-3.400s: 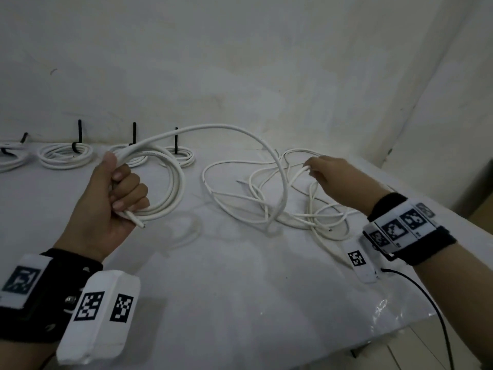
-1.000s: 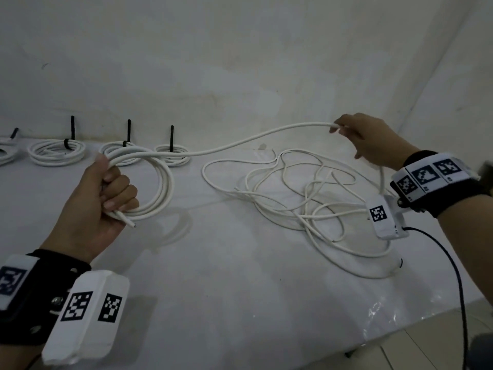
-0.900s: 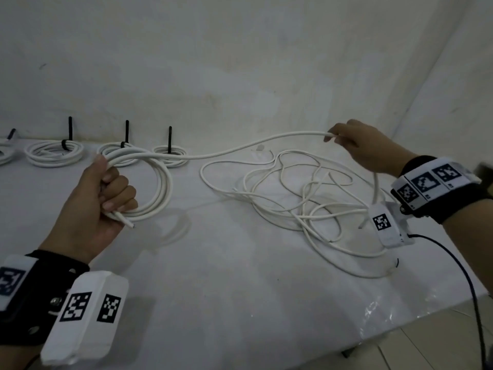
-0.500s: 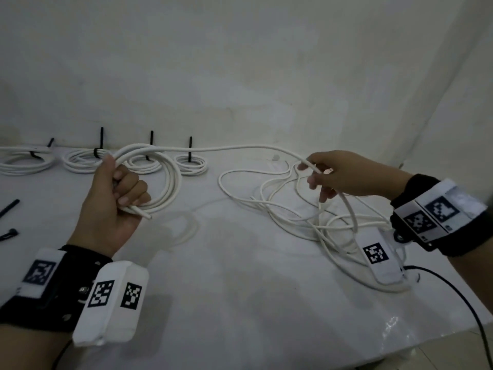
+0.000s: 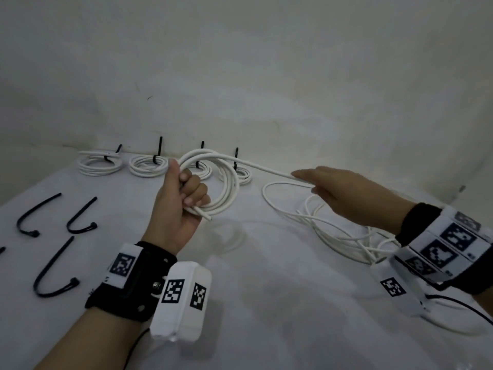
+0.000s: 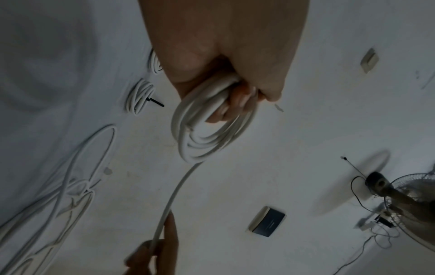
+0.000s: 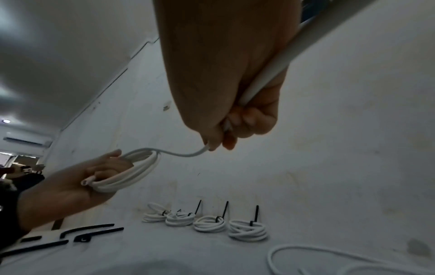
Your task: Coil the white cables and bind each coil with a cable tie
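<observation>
My left hand (image 5: pixel 184 201) grips a part-wound coil of white cable (image 5: pixel 226 188) above the table, the cut end poking out below my fingers (image 6: pixel 237 104). The coil (image 6: pixel 207 130) shows several turns; the same coil (image 7: pixel 132 174) appears in the right wrist view. From it a straight run of cable (image 5: pixel 269 169) leads right into my right hand (image 5: pixel 333 190), whose fingers (image 7: pixel 244 126) curl round the cable and pinch it. The loose rest of the cable (image 5: pixel 336 231) lies tangled on the table under my right forearm.
Several bound coils (image 5: pixel 146 169) with upright black ties stand in a row along the wall at the back. Loose black cable ties (image 5: pixel 53 273) lie at the left on the white table (image 5: pixel 266 303). The wall closes off the back and right.
My right hand has come down and leftward along the cable toward the coil, shortening the run between my hands. The left hand keeps its grip on the coil. The view has shifted left.
</observation>
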A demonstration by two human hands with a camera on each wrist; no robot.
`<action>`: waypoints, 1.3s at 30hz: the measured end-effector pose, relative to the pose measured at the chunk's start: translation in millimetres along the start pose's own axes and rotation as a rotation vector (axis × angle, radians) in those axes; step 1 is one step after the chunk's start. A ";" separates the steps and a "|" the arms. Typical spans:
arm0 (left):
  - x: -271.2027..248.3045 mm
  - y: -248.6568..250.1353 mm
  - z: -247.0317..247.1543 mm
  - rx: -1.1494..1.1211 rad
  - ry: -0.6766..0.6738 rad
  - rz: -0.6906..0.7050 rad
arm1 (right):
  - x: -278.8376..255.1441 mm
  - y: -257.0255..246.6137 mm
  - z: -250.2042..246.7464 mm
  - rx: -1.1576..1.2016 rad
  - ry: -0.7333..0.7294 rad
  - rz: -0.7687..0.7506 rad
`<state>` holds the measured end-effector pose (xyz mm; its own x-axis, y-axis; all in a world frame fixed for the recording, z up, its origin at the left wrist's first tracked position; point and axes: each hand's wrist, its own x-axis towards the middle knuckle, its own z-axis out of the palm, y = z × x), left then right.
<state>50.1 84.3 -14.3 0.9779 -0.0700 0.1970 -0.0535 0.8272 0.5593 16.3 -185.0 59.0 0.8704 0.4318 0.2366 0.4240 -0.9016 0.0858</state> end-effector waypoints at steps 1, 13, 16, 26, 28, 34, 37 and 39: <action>0.8 0.9 -0.3 -0.012 0.011 0.012 | -2.8 -0.4 2.3 0.026 -0.027 0.005; 8.0 5.9 -8.8 0.035 0.056 0.099 | -22.9 -19.2 2.3 -0.235 0.090 -0.342; 4.2 0.4 -5.3 0.153 0.011 0.085 | -20.4 -39.3 -4.8 -0.350 0.159 -0.579; -16.5 -23.4 14.2 0.480 -0.108 0.041 | 18.0 -106.0 -1.7 -0.050 0.370 -0.683; -15.5 -27.2 12.1 0.570 -0.120 0.038 | 26.9 -105.8 -0.5 0.010 0.397 -0.633; -22.4 -27.2 20.1 0.543 -0.171 -0.042 | 42.4 -97.2 2.7 0.146 0.370 -0.510; -24.4 -25.1 22.4 0.377 -0.274 -0.133 | 46.4 -85.3 -0.4 0.174 0.380 -0.462; -24.8 -25.7 22.5 0.290 -0.332 -0.173 | 49.0 -77.7 -1.4 0.200 0.397 -0.433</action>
<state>22.7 52.3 -15.5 0.8625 -0.4068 0.3010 0.0044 0.6007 0.7994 25.6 -93.8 65.2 0.4661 0.6802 0.5658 0.7897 -0.6081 0.0806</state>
